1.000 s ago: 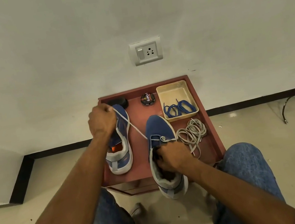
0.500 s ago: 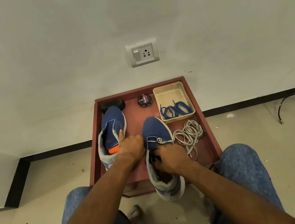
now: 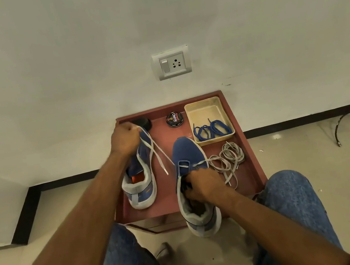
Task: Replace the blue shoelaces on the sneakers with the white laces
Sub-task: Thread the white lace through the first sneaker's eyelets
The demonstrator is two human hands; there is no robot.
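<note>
Now the left hand (image 3: 124, 140) has swung back from beside the right sneaker (image 3: 190, 175) to the far-left corner of the red worktop (image 3: 255, 161), pinching a white lace (image 3: 157, 152) pulled taut from that sneaker's eyelet. The right hand (image 3: 202, 187) stays clenched on its tongue. Blue laces (image 3: 210, 129) lie in the beige tray (image 3: 202, 108). The polish tin (image 3: 174, 119) reads "Cherry".
</note>
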